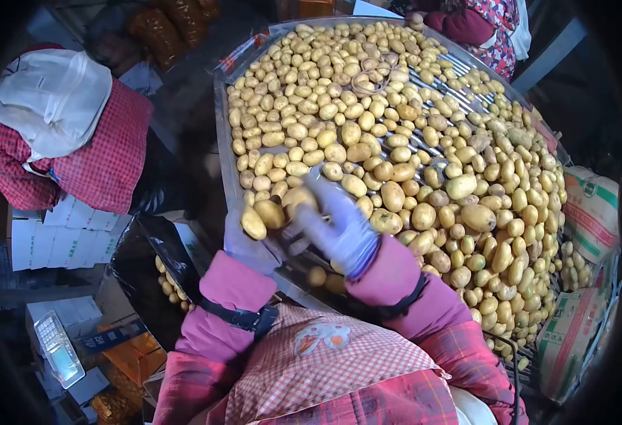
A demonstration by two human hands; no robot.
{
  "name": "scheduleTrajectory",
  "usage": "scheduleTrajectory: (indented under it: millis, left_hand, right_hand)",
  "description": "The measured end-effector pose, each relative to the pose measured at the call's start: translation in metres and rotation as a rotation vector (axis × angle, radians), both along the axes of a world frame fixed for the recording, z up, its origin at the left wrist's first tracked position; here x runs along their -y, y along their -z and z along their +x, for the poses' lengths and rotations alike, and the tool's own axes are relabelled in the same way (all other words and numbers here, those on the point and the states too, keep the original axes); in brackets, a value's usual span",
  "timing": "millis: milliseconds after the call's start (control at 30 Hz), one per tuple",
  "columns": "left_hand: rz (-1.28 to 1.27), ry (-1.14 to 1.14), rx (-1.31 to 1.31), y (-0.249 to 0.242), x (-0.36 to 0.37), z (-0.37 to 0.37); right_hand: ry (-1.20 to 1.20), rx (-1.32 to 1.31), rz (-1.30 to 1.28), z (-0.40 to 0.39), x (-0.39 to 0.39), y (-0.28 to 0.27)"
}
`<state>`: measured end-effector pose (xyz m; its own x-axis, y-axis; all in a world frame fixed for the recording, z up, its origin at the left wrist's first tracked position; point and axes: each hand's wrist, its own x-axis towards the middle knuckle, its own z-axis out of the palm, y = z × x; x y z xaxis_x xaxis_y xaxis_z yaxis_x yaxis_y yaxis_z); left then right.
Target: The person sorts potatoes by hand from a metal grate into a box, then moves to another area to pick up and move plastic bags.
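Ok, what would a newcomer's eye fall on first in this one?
The mass of yellow potatoes, spread over a big table across the centre and right. Then, near the middle, the gloved left hand holding potatoes, with the blurred right hand beside it. Upper left, a person in a red checked top.

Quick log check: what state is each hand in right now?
Left hand: closed loosely, holding potatoes.
Right hand: motion-blurred, fingers spread beside another potato; whether it is gripped can't be told.

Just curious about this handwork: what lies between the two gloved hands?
In the head view, potatoes lie between the left hand and the right hand.
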<state>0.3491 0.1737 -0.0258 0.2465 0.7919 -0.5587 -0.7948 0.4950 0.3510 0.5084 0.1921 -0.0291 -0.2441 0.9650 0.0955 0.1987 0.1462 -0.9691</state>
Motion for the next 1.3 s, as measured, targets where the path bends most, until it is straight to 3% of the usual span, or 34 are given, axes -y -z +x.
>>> scheduleTrajectory:
  millis: [33,67,133,167,267,300,367,400,433,500,600,633,667,733,767,800,833,867,933,1000,1033,1133,1200,1267,1300]
  left_hand:
    - [0.003,-0.005,0.005,0.003,0.003,-0.001]
    - [-0.007,-0.019,0.049,0.011,0.009,-0.004]
    - [-0.041,-0.054,0.133,0.023,0.025,-0.013]
    - [-0.033,-0.048,0.188,0.023,0.03,-0.019]
    - [-0.087,-0.152,0.18,0.005,0.045,-0.033]
    - [0.012,-0.161,0.087,0.03,0.054,-0.057]
    - [0.192,-0.197,-0.107,0.081,0.07,-0.105]
    - [0.115,-0.254,0.171,0.033,0.079,-0.101]
    - [0.27,-0.238,0.092,0.058,0.101,-0.142]
    - [0.114,-0.436,-0.286,0.057,0.137,-0.189]
    - [0.133,-0.419,-0.688,0.086,0.188,-0.276]
    - [0.215,-0.322,-0.875,0.102,0.199,-0.309]
    - [0.56,-0.096,-1.084,0.128,0.207,-0.352]
    - [-0.172,-0.455,-1.042,0.091,0.18,-0.309]
    - [-0.111,-0.381,-1.124,0.054,0.141,-0.245]
    - [0.092,-0.156,-1.082,0.041,0.116,-0.216]
    - [0.019,-0.187,-0.954,0.027,0.09,-0.177]
    - [0.108,-0.111,-0.844,0.036,0.071,-0.159]
    - [0.366,0.19,-0.586,0.031,0.034,-0.104]
    - [0.203,0.274,-0.464,0.03,0.013,-0.048]
    - [0.086,0.346,-0.488,0.031,0.003,-0.021]
    - [0.217,0.441,-0.316,0.054,0.006,0.012]
    - [0.43,0.592,-0.651,0.055,0.0,0.031]
    - [0.577,0.649,-0.98,0.058,-0.015,0.047]
    - [0.652,0.656,-1.199,0.061,-0.025,0.052]
  right_hand:
    - [-0.225,0.121,-0.136,0.003,0.001,-0.026]
    - [-0.268,0.23,-0.022,0.004,0.0,-0.026]
    - [-0.051,-0.009,-0.046,0.008,0.001,-0.001]
    - [0.009,-0.198,-0.23,0.016,0.001,0.0]
    - [0.142,0.082,-0.099,0.059,0.0,0.013]
    - [0.164,0.219,0.004,0.08,-0.001,0.026]
    - [0.212,0.256,-0.008,0.121,0.003,0.029]
    - [0.268,0.304,-0.025,0.138,0.007,0.029]
    - [0.329,0.293,-0.046,0.141,0.014,0.006]
    - [0.363,0.31,0.036,0.167,0.016,0.026]
    - [0.393,0.359,-0.008,0.155,0.023,0.033]
    - [0.34,0.659,0.14,0.146,0.022,0.029]
    - [0.213,0.836,0.288,0.136,0.018,0.025]
    - [0.092,1.054,0.33,0.117,0.022,0.033]
    - [0.088,1.05,0.33,0.111,0.021,0.035]
    - [0.071,1.083,0.271,0.107,0.019,0.036]
    - [0.056,1.118,0.209,0.106,0.021,0.037]
    - [0.059,1.118,0.207,0.107,0.022,0.038]
    - [-0.069,0.954,-0.054,0.105,0.021,0.04]
    - [-0.076,1.059,0.132,0.096,0.034,0.061]
    - [-0.078,1.058,0.106,0.092,0.031,0.062]
    - [-0.12,1.033,0.036,0.086,0.023,0.055]
    - [-0.161,1.02,0.001,0.091,0.02,0.056]
    - [-0.039,0.756,0.052,0.094,0.024,0.068]
    - [0.007,0.567,-0.063,0.094,0.028,0.068]
